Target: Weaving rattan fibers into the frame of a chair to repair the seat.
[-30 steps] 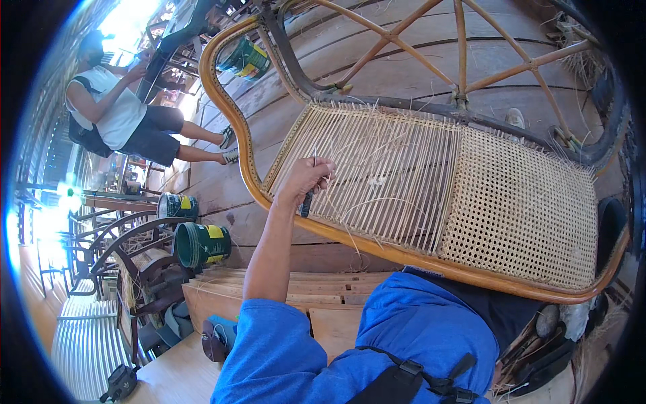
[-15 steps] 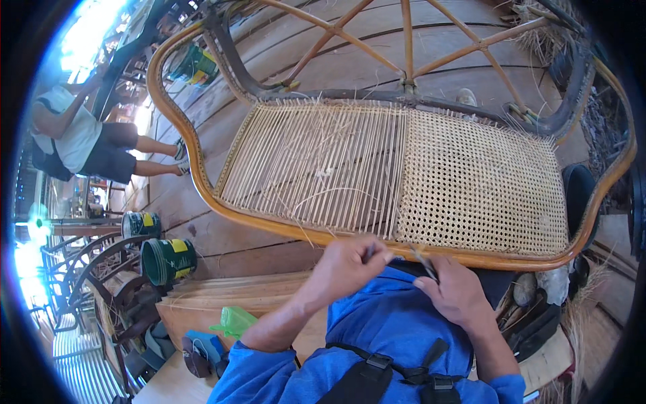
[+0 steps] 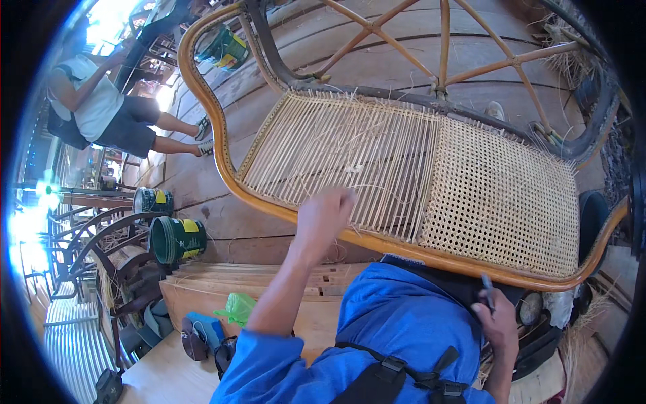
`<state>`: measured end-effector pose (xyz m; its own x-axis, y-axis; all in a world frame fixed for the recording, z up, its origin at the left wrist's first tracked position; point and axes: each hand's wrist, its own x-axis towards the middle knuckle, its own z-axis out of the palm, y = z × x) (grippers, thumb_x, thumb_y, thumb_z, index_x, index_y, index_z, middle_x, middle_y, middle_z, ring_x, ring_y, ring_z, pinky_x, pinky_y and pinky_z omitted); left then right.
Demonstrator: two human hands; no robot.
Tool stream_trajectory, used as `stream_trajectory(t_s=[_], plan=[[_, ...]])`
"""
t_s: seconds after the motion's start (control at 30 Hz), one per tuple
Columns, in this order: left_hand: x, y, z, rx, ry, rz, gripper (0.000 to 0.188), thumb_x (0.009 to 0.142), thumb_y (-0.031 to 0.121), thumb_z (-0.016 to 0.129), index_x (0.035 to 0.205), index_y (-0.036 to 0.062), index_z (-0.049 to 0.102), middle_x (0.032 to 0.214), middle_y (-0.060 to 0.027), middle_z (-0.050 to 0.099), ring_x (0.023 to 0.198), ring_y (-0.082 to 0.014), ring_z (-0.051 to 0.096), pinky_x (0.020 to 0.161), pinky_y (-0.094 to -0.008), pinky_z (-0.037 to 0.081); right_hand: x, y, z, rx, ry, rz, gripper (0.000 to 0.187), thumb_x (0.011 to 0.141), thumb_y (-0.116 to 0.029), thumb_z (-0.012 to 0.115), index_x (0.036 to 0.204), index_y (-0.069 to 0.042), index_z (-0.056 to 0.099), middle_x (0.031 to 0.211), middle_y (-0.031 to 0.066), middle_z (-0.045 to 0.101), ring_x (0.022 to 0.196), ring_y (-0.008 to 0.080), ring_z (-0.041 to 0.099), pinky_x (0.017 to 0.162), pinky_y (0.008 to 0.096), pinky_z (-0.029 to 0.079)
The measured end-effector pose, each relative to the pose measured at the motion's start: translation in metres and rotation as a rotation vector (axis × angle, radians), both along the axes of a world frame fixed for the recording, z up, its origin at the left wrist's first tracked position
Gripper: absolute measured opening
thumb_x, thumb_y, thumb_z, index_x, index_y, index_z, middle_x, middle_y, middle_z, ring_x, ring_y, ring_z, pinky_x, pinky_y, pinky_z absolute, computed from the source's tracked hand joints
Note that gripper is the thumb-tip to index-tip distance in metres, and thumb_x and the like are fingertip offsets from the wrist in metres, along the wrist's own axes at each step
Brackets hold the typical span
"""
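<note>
A curved rattan chair frame (image 3: 212, 114) lies across my front, its seat panel strung with cane. The left half holds loose, mostly parallel cane strands (image 3: 323, 155); the right half is finished open-hole cane webbing (image 3: 501, 195). Over the near rail of the strung half, my left hand (image 3: 321, 219) is closed, blurred by motion; whatever its fingers may hold cannot be made out. Lower right, beside my blue-clothed lap, my right hand (image 3: 499, 320) grips a slim dark tool with a metal tip (image 3: 488, 286), which points up toward the rail.
Green buckets (image 3: 178, 239) stand on the plank floor to the left, near dark curved chair frames (image 3: 101, 249). A wooden board bench (image 3: 256, 286) carries a green plastic bag (image 3: 237, 308) and a cap (image 3: 194, 339). Another person (image 3: 94, 101) stands far left. Cane fibres (image 3: 579, 337) lie at right.
My hands have moved apart: the left went up and left over the strung cane, the right went down and right with the slim tool. The view has shifted slightly.
</note>
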<state>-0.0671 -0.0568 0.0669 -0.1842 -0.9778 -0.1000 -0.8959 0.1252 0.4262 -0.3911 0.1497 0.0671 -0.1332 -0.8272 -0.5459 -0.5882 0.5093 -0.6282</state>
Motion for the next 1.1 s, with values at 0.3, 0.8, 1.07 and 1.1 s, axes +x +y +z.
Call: stream_trajectory(t_s=[0.3, 0.8, 1.07, 1.1], plan=[[0.047, -0.143, -0.114, 0.126, -0.358, 0.011, 0.028, 0.079, 0.027, 0.056, 0.085, 0.0014, 0.065, 0.081, -0.0196, 0.064, 0.077, -0.0351, 0.062, 0.068, -0.0446, 0.048, -0.046, 0.154, -0.073, -0.154, 0.216, -0.58, 0.035, 0.086, -0.021, 0.054, 0.109, 0.005, 0.053, 0.097, 0.0213, 0.059, 0.088, 0.0292, 0.057, 0.08, 0.0342, 0.043], [0.107, -0.108, 0.003, 0.491, 0.312, 0.478, 0.017, 0.08, 0.016, 0.058, 0.08, 0.0008, 0.065, 0.062, 0.0002, 0.054, 0.049, -0.0088, 0.049, 0.045, -0.0215, 0.039, -0.039, 0.281, -0.25, 0.428, 0.327, -0.624, 0.045, 0.093, -0.029, 0.043, 0.121, 0.005, 0.048, 0.116, 0.0284, 0.053, 0.105, 0.0416, 0.051, 0.089, 0.0403, 0.04], [0.038, -0.046, 0.049, 0.349, 0.654, 0.284, 0.025, 0.081, 0.018, 0.062, 0.095, -0.0021, 0.064, 0.071, 0.0, 0.059, 0.054, -0.005, 0.048, 0.049, -0.0193, 0.038, -0.017, 0.191, -0.122, -0.174, 0.591, -0.623, 0.035, 0.089, -0.02, 0.049, 0.117, 0.001, 0.052, 0.102, 0.0197, 0.06, 0.097, 0.0343, 0.057, 0.087, 0.0385, 0.042], [0.019, -0.032, 0.058, 0.373, 0.664, 0.225, 0.023, 0.081, 0.016, 0.062, 0.095, -0.0026, 0.064, 0.072, -0.0005, 0.06, 0.055, -0.0046, 0.048, 0.049, -0.0189, 0.038, -0.017, 0.151, -0.074, -0.153, 0.412, -0.672, 0.029, 0.089, -0.018, 0.05, 0.11, 0.0, 0.056, 0.097, 0.0171, 0.061, 0.092, 0.031, 0.058, 0.083, 0.0365, 0.044]])
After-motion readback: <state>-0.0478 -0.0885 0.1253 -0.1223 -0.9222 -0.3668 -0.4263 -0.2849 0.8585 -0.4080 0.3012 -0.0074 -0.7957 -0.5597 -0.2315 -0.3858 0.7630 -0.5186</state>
